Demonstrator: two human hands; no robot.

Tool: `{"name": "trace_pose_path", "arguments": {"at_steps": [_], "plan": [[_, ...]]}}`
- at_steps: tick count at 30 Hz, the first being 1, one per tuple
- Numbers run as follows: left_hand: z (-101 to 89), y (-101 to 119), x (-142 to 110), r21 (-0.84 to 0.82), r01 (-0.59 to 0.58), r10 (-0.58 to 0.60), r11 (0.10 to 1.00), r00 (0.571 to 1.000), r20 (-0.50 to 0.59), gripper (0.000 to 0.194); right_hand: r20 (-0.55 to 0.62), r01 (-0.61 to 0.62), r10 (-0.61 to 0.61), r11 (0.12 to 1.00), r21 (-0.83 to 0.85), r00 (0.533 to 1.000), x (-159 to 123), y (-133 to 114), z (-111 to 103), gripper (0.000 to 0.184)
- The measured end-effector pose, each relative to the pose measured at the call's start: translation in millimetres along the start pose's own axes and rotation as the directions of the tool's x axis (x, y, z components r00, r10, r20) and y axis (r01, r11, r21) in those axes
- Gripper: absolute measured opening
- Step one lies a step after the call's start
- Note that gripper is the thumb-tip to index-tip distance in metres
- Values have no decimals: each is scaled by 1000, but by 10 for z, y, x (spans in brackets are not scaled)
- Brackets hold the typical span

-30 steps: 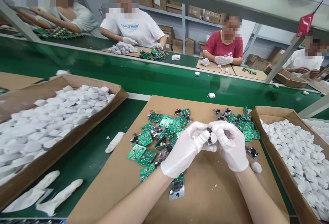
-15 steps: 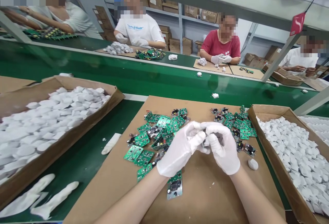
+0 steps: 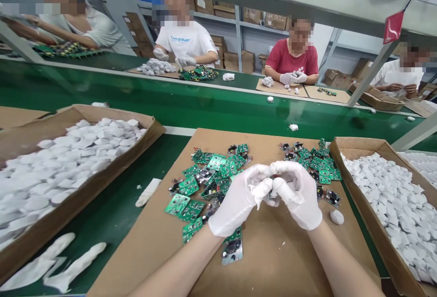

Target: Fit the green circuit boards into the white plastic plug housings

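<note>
My left hand (image 3: 239, 199) and my right hand (image 3: 298, 197), both in white gloves, meet above the cardboard sheet. Their fingers are closed around a small circuit board (image 3: 272, 195), mostly hidden, with only a bit of grey showing between the thumbs. Ragged white material sticks out at both thumb tips; whether it is putty or torn glove I cannot tell. Left of my hands lies a heap of green circuit boards (image 3: 218, 163), and a second heap (image 3: 319, 165) lies behind my right hand. A single board (image 3: 232, 249) rests below my left wrist. One white lump (image 3: 336, 217) sits to the right.
Cardboard trays of white lumps stand at left (image 3: 150, 135) and right (image 3: 362, 224). White finger-shaped pieces (image 3: 148, 192) lie on the green surface. Beyond the brown cardboard sheet (image 3: 266, 260) runs a green belt (image 3: 205, 110) carrying white-covered pieces (image 3: 293, 127). Several co-workers sit opposite.
My thumbs have shifted on the held piece, and ragged white material now shows at their tips. The white-covered pieces on the belt have moved right. A co-worker's gloved hand opposite has shifted.
</note>
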State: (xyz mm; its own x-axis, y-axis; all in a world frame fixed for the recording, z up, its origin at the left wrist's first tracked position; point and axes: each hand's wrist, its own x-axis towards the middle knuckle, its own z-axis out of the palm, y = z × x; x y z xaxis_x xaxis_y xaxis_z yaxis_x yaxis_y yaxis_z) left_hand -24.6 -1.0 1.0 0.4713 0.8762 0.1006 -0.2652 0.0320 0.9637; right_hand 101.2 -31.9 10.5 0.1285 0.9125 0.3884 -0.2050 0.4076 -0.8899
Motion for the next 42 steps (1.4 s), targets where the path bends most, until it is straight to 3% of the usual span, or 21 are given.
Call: {"name": "trace_pose_path", "arguments": {"at_steps": [4, 7, 10, 16, 19, 22, 24, 25, 29, 32, 37, 42], "plan": [[18, 37, -10, -49, 28, -27, 998, 999, 24, 49, 54, -54, 52, 998, 37, 997, -16, 8, -44, 26], [19, 71, -12, -177, 61, -51, 982, 997, 59, 48, 62, -46, 43, 997, 60, 997, -20, 18, -102, 37], [30, 95, -10, -308, 100, -69, 946, 992, 110, 46, -36, -9, 7, 997, -74, 999, -23, 43, -128, 34], [71, 76, -30, -349, 102, -61, 931, 990, 127, 51, 58, 8, 4, 977, -212, 998, -81, 124, -106, 32], [56, 29, -31, -286, 68, -40, 956, 994, 102, 51, 79, 184, -166, 912, -366, 983, -107, 134, -115, 32], [33, -13, -23, -186, 16, -4, 982, 998, 65, 52, 178, 413, -376, 760, -501, 909, -110, 135, -134, 33], [30, -23, -20, -152, -3, 8, 988, 999, 34, 52, 227, 473, -422, 691, -547, 878, -103, 139, -145, 35], [34, -22, -21, -148, -3, 7, 989, 1000, 25, 53, 230, 457, -399, 706, -540, 888, -100, 141, -149, 35], [62, 17, -41, -140, 27, -16, 990, 997, 80, 56, 201, 246, -186, 911, -332, 962, -103, 130, -156, 34], [64, 49, -53, -72, 9, -1, 997, 994, 110, 55, 210, 174, -129, 962, -212, 969, -113, 113, -160, 39], [23, 56, -65, 122, -40, 33, 992, 998, 62, 64, 233, 227, -147, 901, -369, 961, -105, 130, -167, 44], [31, 63, -74, 175, -31, 32, 984, 999, -2, 65, 282, 394, -288, 787, -475, 915, -64, 154, -188, 42]]}}
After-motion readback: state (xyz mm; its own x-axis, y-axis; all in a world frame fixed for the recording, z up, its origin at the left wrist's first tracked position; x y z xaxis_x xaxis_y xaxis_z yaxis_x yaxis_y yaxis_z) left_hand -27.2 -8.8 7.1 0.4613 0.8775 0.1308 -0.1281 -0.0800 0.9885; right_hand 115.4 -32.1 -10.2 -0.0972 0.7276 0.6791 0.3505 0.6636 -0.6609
